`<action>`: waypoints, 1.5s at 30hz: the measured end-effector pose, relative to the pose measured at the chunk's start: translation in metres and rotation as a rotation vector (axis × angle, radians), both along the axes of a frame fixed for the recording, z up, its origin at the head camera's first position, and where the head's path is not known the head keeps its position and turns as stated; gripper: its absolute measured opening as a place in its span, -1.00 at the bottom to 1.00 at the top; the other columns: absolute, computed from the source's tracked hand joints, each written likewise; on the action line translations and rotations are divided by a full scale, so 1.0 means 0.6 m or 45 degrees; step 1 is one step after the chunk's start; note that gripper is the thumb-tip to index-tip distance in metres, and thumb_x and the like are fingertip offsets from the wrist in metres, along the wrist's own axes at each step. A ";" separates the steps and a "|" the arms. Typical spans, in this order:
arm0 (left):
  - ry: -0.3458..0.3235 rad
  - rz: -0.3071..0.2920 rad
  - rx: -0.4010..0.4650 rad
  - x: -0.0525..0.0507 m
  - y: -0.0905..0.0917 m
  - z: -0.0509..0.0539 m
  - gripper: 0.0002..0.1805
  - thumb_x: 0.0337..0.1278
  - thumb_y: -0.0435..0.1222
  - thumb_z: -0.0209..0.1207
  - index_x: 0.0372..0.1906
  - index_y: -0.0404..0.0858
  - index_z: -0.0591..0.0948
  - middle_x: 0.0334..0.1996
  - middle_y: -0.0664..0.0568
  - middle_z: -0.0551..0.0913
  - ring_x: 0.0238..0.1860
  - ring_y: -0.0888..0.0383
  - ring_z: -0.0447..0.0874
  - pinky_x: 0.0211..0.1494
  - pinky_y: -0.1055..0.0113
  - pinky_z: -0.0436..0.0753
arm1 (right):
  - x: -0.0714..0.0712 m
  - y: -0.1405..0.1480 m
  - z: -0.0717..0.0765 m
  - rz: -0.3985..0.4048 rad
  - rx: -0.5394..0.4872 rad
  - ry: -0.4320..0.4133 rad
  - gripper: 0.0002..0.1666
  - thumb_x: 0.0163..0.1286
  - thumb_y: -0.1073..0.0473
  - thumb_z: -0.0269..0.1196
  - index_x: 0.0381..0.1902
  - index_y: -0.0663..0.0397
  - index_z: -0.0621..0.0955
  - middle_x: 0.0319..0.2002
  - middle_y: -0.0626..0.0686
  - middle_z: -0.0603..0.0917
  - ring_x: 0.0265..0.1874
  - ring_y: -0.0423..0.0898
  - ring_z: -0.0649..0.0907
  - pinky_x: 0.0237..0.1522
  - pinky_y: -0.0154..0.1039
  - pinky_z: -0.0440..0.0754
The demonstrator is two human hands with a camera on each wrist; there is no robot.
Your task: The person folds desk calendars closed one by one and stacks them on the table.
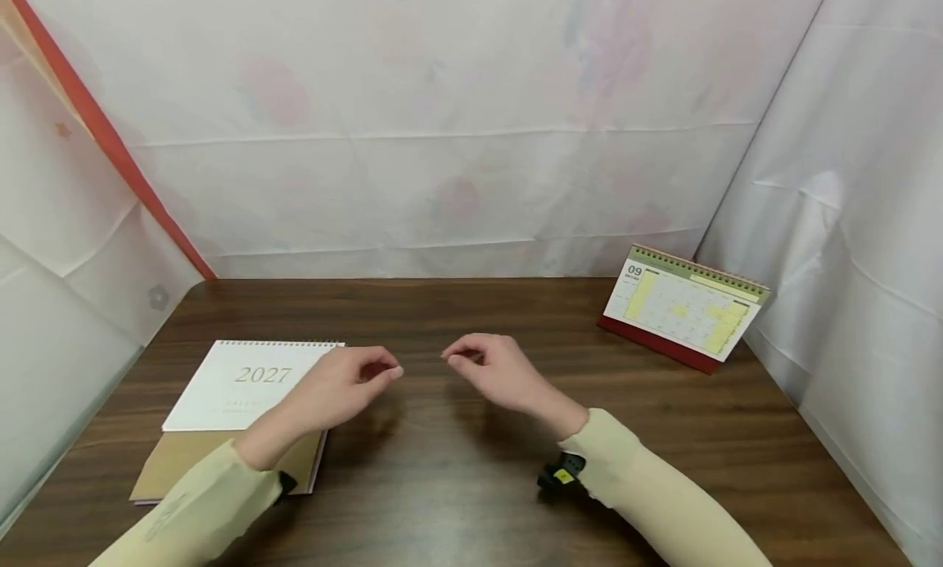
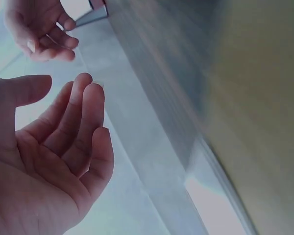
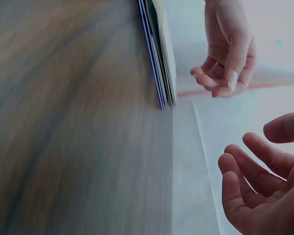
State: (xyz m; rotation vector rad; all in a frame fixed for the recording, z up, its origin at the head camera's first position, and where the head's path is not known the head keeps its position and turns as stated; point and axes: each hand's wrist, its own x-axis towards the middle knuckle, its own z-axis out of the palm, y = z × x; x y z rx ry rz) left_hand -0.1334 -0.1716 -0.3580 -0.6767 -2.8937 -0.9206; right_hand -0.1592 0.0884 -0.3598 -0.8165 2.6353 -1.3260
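My left hand (image 1: 340, 387) hovers over the right side of a white 2027 desk calendar (image 1: 221, 387) lying at the left of the table. Its fingers are loosely bent, with a gap to the thumb and nothing held, as the left wrist view of the hand (image 2: 63, 142) shows. Across from it, over the middle of the table, my right hand (image 1: 504, 372) hangs in the air. The right wrist view shows that hand (image 3: 264, 181) with relaxed, bent fingers and nothing in it. A small space separates the two hands.
A second desk calendar (image 1: 685, 305), showing 09 with a red base, stands upright at the back right. Pale curtains (image 1: 442, 141) enclose the dark wooden table (image 1: 457, 485) behind and on both sides. A black wrist device (image 1: 561, 473) is at the right sleeve.
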 end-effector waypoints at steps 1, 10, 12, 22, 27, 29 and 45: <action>-0.019 -0.014 0.000 -0.007 0.011 -0.001 -0.80 0.37 -0.10 0.20 -0.19 -0.11 0.73 -0.40 0.23 0.68 -0.40 0.29 0.56 -0.23 0.22 0.56 | -0.002 0.014 0.001 -0.030 -0.004 0.013 -0.84 0.50 0.13 0.22 -0.10 -0.10 0.73 -0.18 -0.15 0.73 -0.31 -0.21 0.65 -0.27 -0.22 0.62; -0.123 -0.123 0.087 -0.085 0.108 -0.003 -0.79 0.41 -0.09 0.16 -0.09 -0.08 0.70 -0.29 0.23 0.68 -0.26 0.26 0.61 -0.10 0.20 0.59 | -0.021 0.161 0.011 -0.348 -0.020 0.124 -0.79 0.50 0.10 0.22 -0.09 0.00 0.75 -0.16 -0.05 0.75 -0.25 -0.12 0.65 -0.19 -0.13 0.57; -0.133 -0.134 0.144 -0.104 0.136 -0.002 -0.79 0.41 -0.09 0.16 -0.06 -0.08 0.68 -0.25 0.21 0.68 -0.21 0.23 0.61 -0.08 0.19 0.58 | -0.020 0.197 0.018 -0.440 -0.045 0.138 -0.77 0.51 0.10 0.20 -0.07 0.06 0.74 -0.12 0.01 0.75 -0.20 -0.10 0.64 -0.17 -0.15 0.56; -0.251 -0.086 0.362 -0.168 0.269 -0.009 -0.63 0.44 -0.05 0.12 0.20 -0.11 0.57 0.03 0.08 0.62 0.03 0.14 0.55 0.08 0.15 0.54 | -0.016 0.337 0.065 -0.944 -0.223 0.336 -0.67 0.53 0.08 0.17 -0.07 0.23 0.73 -0.18 -0.10 0.74 -0.23 -0.32 0.57 -0.22 -0.43 0.43; -0.310 -0.099 0.412 -0.178 0.343 -0.007 -0.46 0.43 -0.04 0.13 0.37 -0.19 0.44 0.25 -0.07 0.51 0.22 0.05 0.47 0.24 0.13 0.47 | -0.004 0.409 0.099 -1.289 -0.467 0.308 -0.76 0.47 0.15 0.21 -0.08 0.11 0.75 -0.27 -0.28 0.67 -0.30 -0.31 0.53 -0.26 -0.41 0.38; -0.317 -0.091 0.453 -0.181 0.375 -0.007 -0.42 0.41 -0.06 0.15 0.41 -0.21 0.40 0.28 -0.07 0.49 0.25 0.05 0.46 0.26 0.15 0.46 | -0.001 0.437 0.108 -1.400 -0.585 0.325 -0.79 0.44 0.22 0.21 -0.10 0.05 0.76 -0.29 -0.25 0.65 -0.29 -0.33 0.52 -0.24 -0.43 0.36; -0.457 0.001 0.677 -0.188 0.545 0.007 -0.24 0.37 0.00 0.16 0.56 -0.02 0.17 0.48 0.12 0.24 0.45 0.15 0.22 0.38 0.18 0.34 | -0.006 0.530 0.089 -1.496 -0.240 -0.184 -0.31 0.51 -0.17 0.02 0.48 0.01 0.37 0.34 0.04 0.43 0.18 -0.08 0.40 0.04 -0.25 0.37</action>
